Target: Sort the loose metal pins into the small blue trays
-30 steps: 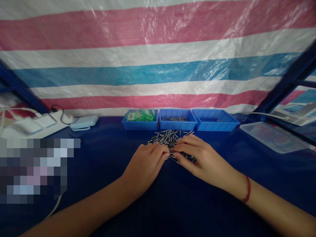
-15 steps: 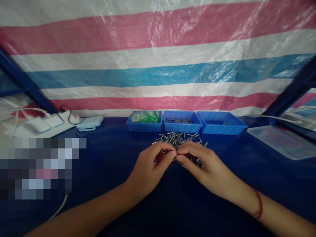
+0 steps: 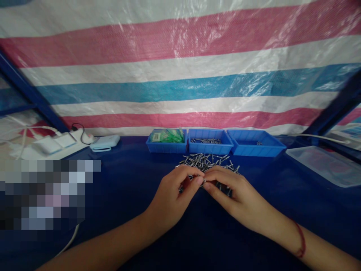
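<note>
Over the middle of the table, my left hand (image 3: 172,194) pinches a small metal piece, apparently a blind rivet (image 3: 204,181), between thumb and index fingertip. My right hand (image 3: 238,192) meets it from the other side, its thumb and index finger closed about the same piece. Most of that piece is covered by the fingertips. A loose pile of silver blind rivets (image 3: 200,161) lies just behind and beneath both hands, partly hidden by them.
Behind the pile stand three blue bins: one with green packets (image 3: 166,149), a middle one with rivets (image 3: 210,149), and a right one (image 3: 258,150) with a few small pieces. A translucent lid (image 3: 321,167) lies right; a power strip (image 3: 62,145) and pale blue device (image 3: 105,143) sit left.
The view has shifted slightly, so everything sits a little lower and further right. My fingertips stay together, and a bit more of the metal piece shows between them.
</note>
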A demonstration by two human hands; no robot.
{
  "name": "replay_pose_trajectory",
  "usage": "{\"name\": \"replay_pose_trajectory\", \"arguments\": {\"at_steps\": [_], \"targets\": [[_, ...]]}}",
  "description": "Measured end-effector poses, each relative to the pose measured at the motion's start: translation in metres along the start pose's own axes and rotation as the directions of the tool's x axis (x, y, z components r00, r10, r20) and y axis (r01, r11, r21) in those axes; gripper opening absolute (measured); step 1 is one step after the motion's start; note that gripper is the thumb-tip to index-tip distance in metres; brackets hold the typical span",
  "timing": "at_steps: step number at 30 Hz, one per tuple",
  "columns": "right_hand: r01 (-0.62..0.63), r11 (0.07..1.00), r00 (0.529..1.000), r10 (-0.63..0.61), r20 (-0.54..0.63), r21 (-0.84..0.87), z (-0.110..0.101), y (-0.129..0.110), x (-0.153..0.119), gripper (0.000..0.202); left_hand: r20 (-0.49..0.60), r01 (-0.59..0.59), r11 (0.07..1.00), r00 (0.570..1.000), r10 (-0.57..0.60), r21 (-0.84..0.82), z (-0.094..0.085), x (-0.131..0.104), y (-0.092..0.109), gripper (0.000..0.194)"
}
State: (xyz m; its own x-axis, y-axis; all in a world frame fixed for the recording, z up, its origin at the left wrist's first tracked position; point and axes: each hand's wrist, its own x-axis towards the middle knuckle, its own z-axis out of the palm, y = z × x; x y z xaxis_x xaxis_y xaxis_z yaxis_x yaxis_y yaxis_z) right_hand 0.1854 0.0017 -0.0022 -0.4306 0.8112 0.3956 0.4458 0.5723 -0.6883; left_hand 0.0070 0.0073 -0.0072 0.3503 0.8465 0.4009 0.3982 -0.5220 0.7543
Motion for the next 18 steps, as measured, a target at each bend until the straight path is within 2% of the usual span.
{"name": "replay_pose_trajectory", "arguments": {"at_steps": [6,12,15,18], "targets": [[-0.025,1.0,0.999,0.024,-0.048,-0.016,0.0013,0.0032,-0.0006,0.01,-0.011,-0.004,1.0,1.0,0.004,0.008,0.0,-0.0009,-0.0004,0.013],[-0.01,0.998,0.972,-0.004,-0.234,-0.057,-0.0016,0.0041,-0.0007,0.008,-0.036,0.061,0.998,0.998,-0.06,0.02,0.0004,0.0008,-0.0046,0.011],[0.019,0.998,0.958,-0.035,-0.285,-0.059,-0.0032,0.0023,-0.0003,0.009,-0.013,0.084,0.996,0.996,-0.084,0.017,0.0012,0.0025,-0.0076,0.011],[0.054,0.997,0.955,-0.068,-0.29,-0.055,-0.0033,0.0001,-0.0009,0.01,0.033,0.082,0.996,0.996,-0.083,0.014,0.0017,0.0034,-0.0095,0.012]]}}
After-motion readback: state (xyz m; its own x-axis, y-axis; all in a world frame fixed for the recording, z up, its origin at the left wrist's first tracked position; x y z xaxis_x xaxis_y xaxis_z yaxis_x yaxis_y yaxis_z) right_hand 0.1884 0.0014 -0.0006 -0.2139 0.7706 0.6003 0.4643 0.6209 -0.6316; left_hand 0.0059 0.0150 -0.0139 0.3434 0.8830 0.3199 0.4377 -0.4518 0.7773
